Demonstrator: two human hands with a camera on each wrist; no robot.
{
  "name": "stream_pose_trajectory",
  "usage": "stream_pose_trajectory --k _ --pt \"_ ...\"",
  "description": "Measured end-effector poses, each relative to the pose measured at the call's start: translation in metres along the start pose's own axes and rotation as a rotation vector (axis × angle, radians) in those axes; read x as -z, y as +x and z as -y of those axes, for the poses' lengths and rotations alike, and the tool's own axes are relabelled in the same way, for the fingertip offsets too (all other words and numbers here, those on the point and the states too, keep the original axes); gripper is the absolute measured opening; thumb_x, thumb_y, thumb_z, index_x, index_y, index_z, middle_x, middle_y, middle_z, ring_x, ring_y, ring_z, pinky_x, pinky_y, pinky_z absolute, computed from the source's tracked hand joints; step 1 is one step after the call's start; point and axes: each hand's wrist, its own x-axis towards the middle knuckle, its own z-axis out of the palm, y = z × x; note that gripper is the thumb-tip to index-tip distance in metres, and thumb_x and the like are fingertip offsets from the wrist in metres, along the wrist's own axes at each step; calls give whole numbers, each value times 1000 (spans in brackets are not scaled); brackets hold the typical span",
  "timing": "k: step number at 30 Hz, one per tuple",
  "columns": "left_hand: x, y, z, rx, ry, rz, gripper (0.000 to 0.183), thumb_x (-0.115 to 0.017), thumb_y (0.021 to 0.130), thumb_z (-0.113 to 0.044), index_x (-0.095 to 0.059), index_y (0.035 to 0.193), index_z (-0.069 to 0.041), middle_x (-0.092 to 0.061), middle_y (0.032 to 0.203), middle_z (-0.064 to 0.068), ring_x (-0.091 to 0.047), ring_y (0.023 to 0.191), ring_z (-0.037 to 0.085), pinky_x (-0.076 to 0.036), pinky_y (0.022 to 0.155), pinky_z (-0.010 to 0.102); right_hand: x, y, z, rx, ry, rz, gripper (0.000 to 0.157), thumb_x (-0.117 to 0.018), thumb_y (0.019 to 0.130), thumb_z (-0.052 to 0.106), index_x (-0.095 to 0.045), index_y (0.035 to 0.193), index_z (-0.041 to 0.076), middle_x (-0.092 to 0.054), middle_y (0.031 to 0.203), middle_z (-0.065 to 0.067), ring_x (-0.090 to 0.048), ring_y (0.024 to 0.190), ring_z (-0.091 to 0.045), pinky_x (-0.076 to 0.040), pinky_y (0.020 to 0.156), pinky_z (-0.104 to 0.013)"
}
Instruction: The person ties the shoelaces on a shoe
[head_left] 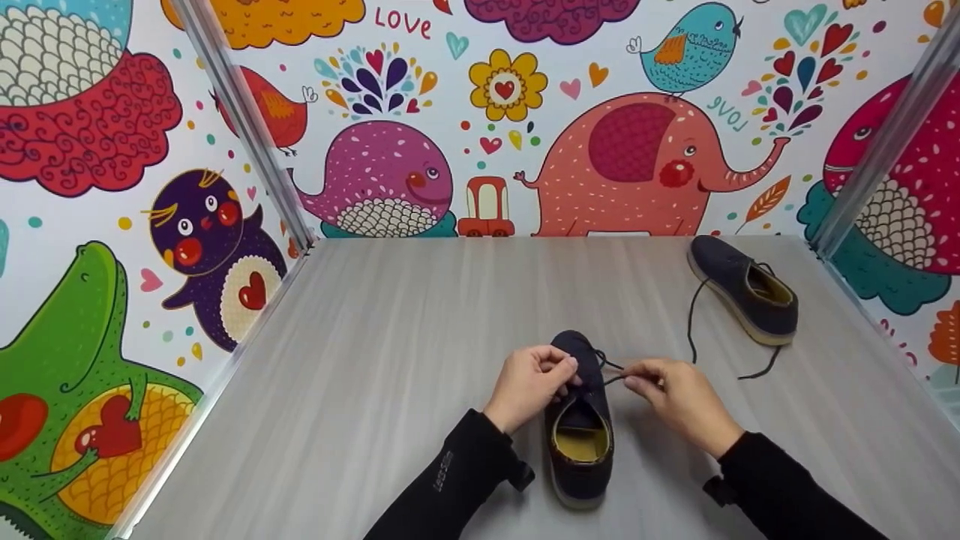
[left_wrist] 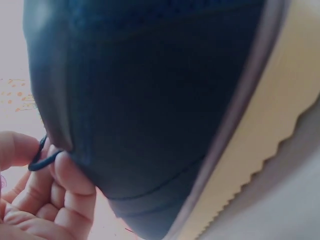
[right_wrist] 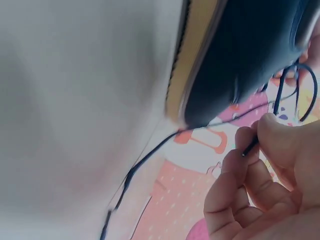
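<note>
A dark blue lace-up shoe [head_left: 576, 480] with a pale sole stands upright, its toe pointing away from me. My left hand [head_left: 531, 384] is over its laced front; in the left wrist view its thumb and fingers pinch a small loop of the dark shoelace [left_wrist: 44, 163]. Just right of the shoe, my right hand [head_left: 679, 397] pinches a lace between thumb and fingers. The right wrist view shows the lace's tip [right_wrist: 249, 147] poking out of that grip, and a curved lace loop [right_wrist: 314, 95] hangs nearer the shoe.
Another dark blue shoe [head_left: 769, 296] lies at the back right, its loose laces [head_left: 691, 322] trailing onto the grey wood-grain table [head_left: 360, 360]. Walls with cartoon animals [head_left: 622, 165] and metal corner posts [head_left: 255, 135] border the table.
</note>
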Motion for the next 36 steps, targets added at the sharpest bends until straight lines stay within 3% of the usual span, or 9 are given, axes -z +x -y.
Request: stream_pose_trajectory --k 7,12,17,21,25,29,36 --pt "-1 -1 3 11 -18 -8 15 -73 102 -16 -77 97 -3 -81 84 12 -61 63 8 -52 59 19 22 -13 -28 -86 -78 15 6 -79 97 13 -83 101 15 -82 97 0 -70 83 -11 -56 75 -28" --pt "-1 -3 3 13 -29 -8 14 -73 101 -16 -77 97 -3 -81 85 13 -62 63 7 -52 60 19 38 -23 -47 -111 -161 27 4 -79 96 12 -83 97 14 -82 96 -4 -75 89 -23 -58 78 -41" --pt "-2 -4 4 -2 -15 -11 13 -75 100 -17 -79 98 -4 -81 85 11 -63 65 7 -52 61 19 47 -32 -57 -116 -228 105 5 -80 95 11 -82 91 13 -82 94 -5 -75 88 -26 -57 76 -45" --pt "-2 -5 4 -2 -10 -21 13 -75 99 -17 -80 98 -5 -79 83 7 -61 66 7 -50 60 18 47 -32 -51 -114 -231 215 4 -81 93 11 -81 90 12 -80 91 -2 -73 86 -22 -57 75 -44" --pt "-1 -5 4 5 -16 -27 12 -76 98 -16 -79 98 -5 -77 81 4 -60 65 8 -50 60 18 41 -26 -34 -90 -177 253 4 -81 95 14 -81 97 11 -78 91 2 -70 82 -13 -56 73 -36" --pt "-1 -5 4 9 -18 -21 13 -75 99 -17 -79 98 -5 -76 80 2 -60 66 8 -50 60 19 30 -17 -16 -53 -30 228 16 -75 101 23 -81 109 10 -80 98 1 -67 83 -7 -54 70 -25" --pt "-3 -5 4 19 -36 -24 14 -75 99 -17 -78 102 -4 -73 83 -2 -59 68 8 -49 61 18 5 -9 1 -60 229 308 29 -67 107 25 -73 125 2 -77 124 -15 -74 109 -26 -59 83 -24"
